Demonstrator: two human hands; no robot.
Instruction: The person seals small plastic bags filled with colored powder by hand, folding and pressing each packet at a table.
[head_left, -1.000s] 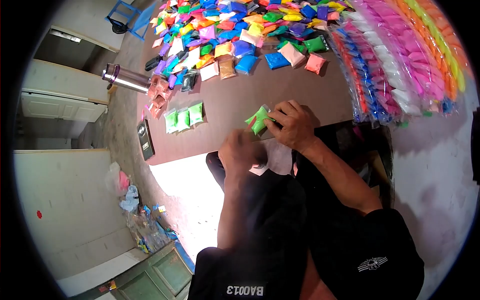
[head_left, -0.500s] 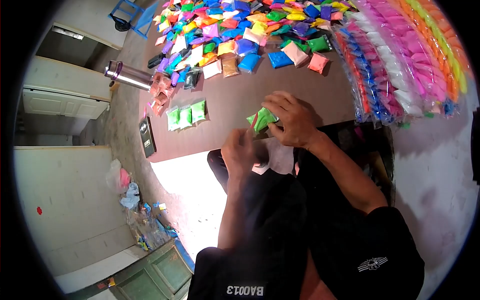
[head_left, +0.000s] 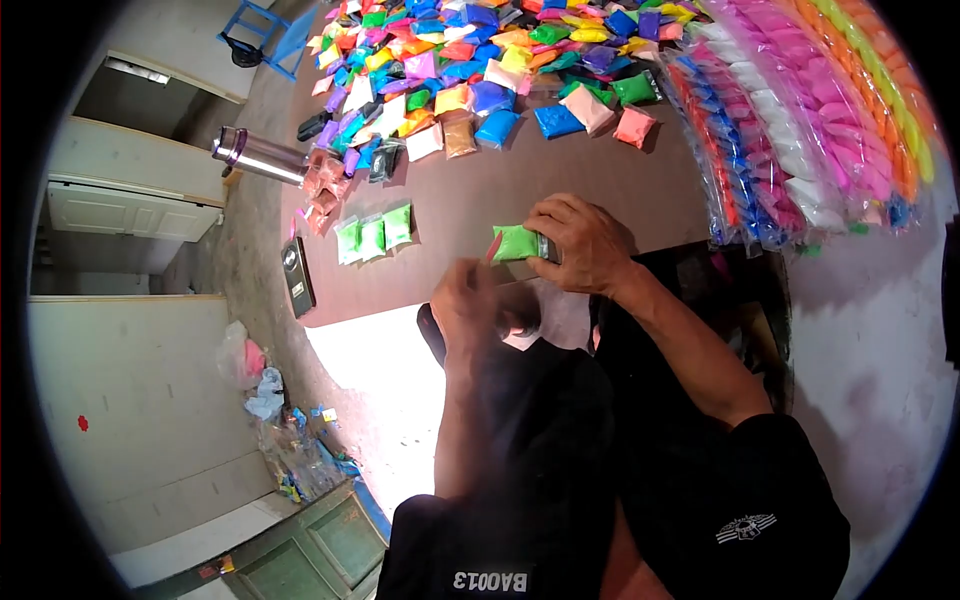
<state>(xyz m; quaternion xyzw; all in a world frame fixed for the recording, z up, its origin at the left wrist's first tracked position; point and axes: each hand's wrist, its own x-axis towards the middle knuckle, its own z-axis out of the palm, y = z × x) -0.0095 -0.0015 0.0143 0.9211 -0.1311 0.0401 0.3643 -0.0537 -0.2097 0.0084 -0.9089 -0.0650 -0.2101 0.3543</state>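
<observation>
Black garment (head_left: 540,460), woven-looking, white lettering: nearest, on the near side of the bright green, pillow-shaped plastic packet (head_left: 516,243). Left hand (head_left: 462,305): near-left of the packet, fingers curled, blurred; cannot tell whether it grips the thin red strip (head_left: 495,247) at the packet's left edge. Right hand (head_left: 582,248): at the packet's right end, fingers and thumb closed on it. Packet sits at the near edge of the brown flat table (head_left: 470,190); contact with the tabletop not resolvable. Row of three bright green clear-plastic packets (head_left: 372,238): left of the packet, touching one another. Black rectangular device (head_left: 297,278): farther left. Brick-red plastic packets (head_left: 323,185) and shiny steel cylindrical flask (head_left: 262,157): far-left. Long clear plastic bags of multicoloured pouches (head_left: 770,130): far-right. Multicoloured heap of small plastic packets (head_left: 440,65): well beyond it.
</observation>
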